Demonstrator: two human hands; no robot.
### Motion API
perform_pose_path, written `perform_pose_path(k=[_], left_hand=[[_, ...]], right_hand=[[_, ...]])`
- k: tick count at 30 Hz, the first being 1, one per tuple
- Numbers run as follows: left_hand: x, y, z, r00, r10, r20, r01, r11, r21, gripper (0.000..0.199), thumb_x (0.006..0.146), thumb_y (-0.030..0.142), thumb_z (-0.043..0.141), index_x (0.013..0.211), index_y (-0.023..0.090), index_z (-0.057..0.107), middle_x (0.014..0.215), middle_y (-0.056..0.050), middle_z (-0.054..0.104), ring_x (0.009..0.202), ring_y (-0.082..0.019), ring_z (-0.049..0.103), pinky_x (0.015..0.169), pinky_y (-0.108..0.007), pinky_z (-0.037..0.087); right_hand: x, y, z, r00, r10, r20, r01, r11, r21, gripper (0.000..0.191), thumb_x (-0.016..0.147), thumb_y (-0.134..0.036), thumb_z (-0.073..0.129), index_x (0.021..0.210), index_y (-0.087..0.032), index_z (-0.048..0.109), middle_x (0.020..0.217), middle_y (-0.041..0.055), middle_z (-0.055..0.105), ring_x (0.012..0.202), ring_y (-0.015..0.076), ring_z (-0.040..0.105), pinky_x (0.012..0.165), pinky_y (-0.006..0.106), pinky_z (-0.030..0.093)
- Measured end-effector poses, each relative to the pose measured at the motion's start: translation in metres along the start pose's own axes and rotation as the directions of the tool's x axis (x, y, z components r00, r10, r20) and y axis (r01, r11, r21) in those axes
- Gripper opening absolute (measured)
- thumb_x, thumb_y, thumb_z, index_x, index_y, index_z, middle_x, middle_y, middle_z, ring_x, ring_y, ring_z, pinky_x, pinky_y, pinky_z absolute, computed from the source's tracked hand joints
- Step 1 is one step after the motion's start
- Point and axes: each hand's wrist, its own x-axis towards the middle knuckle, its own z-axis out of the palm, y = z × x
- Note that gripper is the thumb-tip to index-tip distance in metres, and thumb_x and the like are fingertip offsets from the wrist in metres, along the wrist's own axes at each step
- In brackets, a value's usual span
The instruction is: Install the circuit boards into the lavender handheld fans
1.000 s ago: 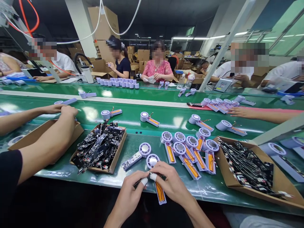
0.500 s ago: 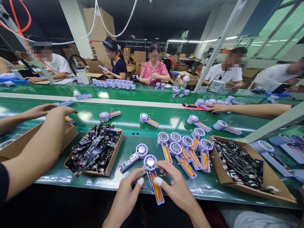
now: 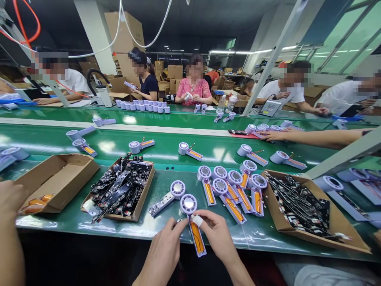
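My hands work low in the centre over a lilac handheld fan (image 3: pixel 193 232) with a round silver-faced head and an orange battery in its open handle. My right hand (image 3: pixel 216 234), one finger in a white cot, pinches the fan near its neck. My left hand (image 3: pixel 163 250) closes on a small dark strip (image 3: pixel 178 220), mostly hidden by the fingers. Next to the fan lies a lilac fan body (image 3: pixel 166 201) fitted with a black circuit board. To the right, several fans with orange batteries (image 3: pixel 229 194) lie close together.
Two cardboard boxes of black circuit boards (image 3: pixel 145 196) (image 3: pixel 324 226) flank me on the green belt (image 3: pixel 166 159). A co-worker's hand (image 3: pixel 8 196) is at lower left beside a box with orange batteries (image 3: pixel 55 182). Another hand (image 3: pixel 274 136) reaches in at right.
The co-worker's arm at left has drawn back, uncovering the box with orange batteries. My right hand has moved onto the fan's neck. The fans on the upper belt have shifted slightly right.
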Motion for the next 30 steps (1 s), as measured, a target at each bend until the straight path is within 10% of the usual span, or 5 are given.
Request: perform_pose_path(k=[3, 9, 16, 25, 30], left_hand=[[-0.001, 0.003, -0.006, 1.000, -0.011, 0.014, 0.011, 0.999, 0.038, 0.059, 0.084, 0.001, 0.031, 0.128, 0.030, 0.058, 0.103, -0.010, 0.065, 0.079, -0.023, 0.069, 0.067, -0.030, 0.053], [-0.004, -0.005, 0.001, 0.983, -0.124, -0.134, 0.059, 0.910, -0.410, 0.043, 0.091, 0.017, 0.040, 0.132, 0.024, 0.051, 0.111, -0.011, 0.070, 0.095, -0.026, 0.068, 0.080, -0.035, 0.053], [-0.004, 0.001, 0.006, 0.979, -0.184, -0.085, 0.078, 0.729, -0.680, 0.032, 0.091, 0.017, 0.041, 0.117, 0.022, 0.059, 0.117, -0.009, 0.069, 0.083, -0.020, 0.070, 0.076, -0.031, 0.055], [-0.009, -0.001, 0.013, 0.957, -0.090, -0.275, -0.029, 0.917, -0.399, 0.034, 0.089, 0.018, 0.047, 0.117, 0.022, 0.067, 0.115, -0.009, 0.073, 0.105, -0.027, 0.069, 0.089, -0.035, 0.055], [-0.010, 0.000, 0.009, 0.940, -0.046, -0.338, -0.096, 0.916, -0.389, 0.034, 0.089, 0.023, 0.050, 0.118, 0.025, 0.068, 0.111, -0.009, 0.075, 0.100, -0.027, 0.071, 0.083, -0.032, 0.058]], right_hand=[[0.003, 0.002, 0.005, 0.999, 0.037, 0.007, -0.037, 0.999, 0.007, 0.042, 0.071, -0.054, 0.074, 0.087, -0.016, 0.073, 0.071, 0.0062, 0.070, 0.068, 0.0211, 0.066, 0.064, 0.032, 0.055], [0.003, -0.001, 0.005, 0.997, 0.052, 0.060, -0.050, 0.998, -0.024, 0.027, 0.075, -0.042, 0.074, 0.081, -0.015, 0.072, 0.073, 0.0050, 0.070, 0.067, 0.0186, 0.064, 0.063, 0.029, 0.051], [-0.003, -0.024, 0.007, 0.945, -0.225, 0.237, 0.318, 0.801, -0.507, 0.015, 0.088, -0.014, 0.054, 0.082, -0.022, 0.066, 0.080, 0.0013, 0.063, 0.073, 0.0173, 0.058, 0.065, 0.027, 0.045], [-0.009, -0.013, 0.015, 0.864, -0.403, 0.301, 0.495, 0.575, -0.652, 0.020, 0.090, -0.005, 0.045, 0.088, -0.022, 0.055, 0.085, 0.0026, 0.060, 0.078, 0.0201, 0.056, 0.069, 0.031, 0.045], [-0.010, -0.017, 0.020, 0.846, -0.469, 0.256, 0.518, 0.602, -0.608, 0.021, 0.090, -0.004, 0.044, 0.088, -0.021, 0.056, 0.085, 0.0040, 0.061, 0.078, 0.0202, 0.057, 0.069, 0.030, 0.046]])
